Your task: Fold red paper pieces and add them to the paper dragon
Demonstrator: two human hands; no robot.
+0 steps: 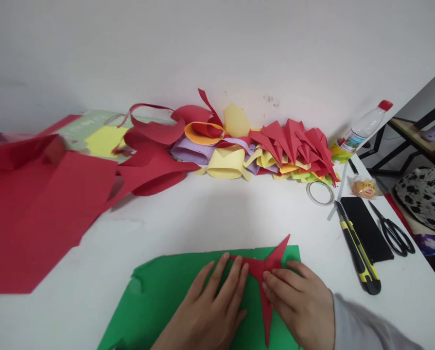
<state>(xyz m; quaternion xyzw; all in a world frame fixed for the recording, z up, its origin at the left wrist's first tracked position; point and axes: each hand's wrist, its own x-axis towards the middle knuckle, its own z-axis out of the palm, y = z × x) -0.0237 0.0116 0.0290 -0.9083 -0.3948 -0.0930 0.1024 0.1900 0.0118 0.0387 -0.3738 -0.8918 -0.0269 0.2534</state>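
Nearest the camera, the left hand (215,306) lies palm down with its fingers extended and slightly spread, the fingertips resting on the left point of a folded red paper star (261,267). The right hand (301,301), emerging from a grey sleeve (359,323), has its fingers bent, their tips on the star near its centre; whether they pinch the paper or merely press it cannot be told. The star lies between the hands on a green sheet (166,291), one point directed toward the upper right and another toward the viewer.

The sheet rests on a white table (188,214). To the right, a black-and-yellow utility knife (357,250) lies alongside a flat black rectangular object (369,228), with black-handled scissors (384,222) just beyond. Farther back are a roll of tape (309,198), a wrapped snack (363,188) and a red-capped plastic bottle (353,139).

Along the wall (202,48), right to left: a pile of folded red paper pieces (293,141) above yellow, orange and green ones; curled pale-yellow paper (225,164) and curled lavender paper (191,151); and, at far left, large red paper sheets (38,218).
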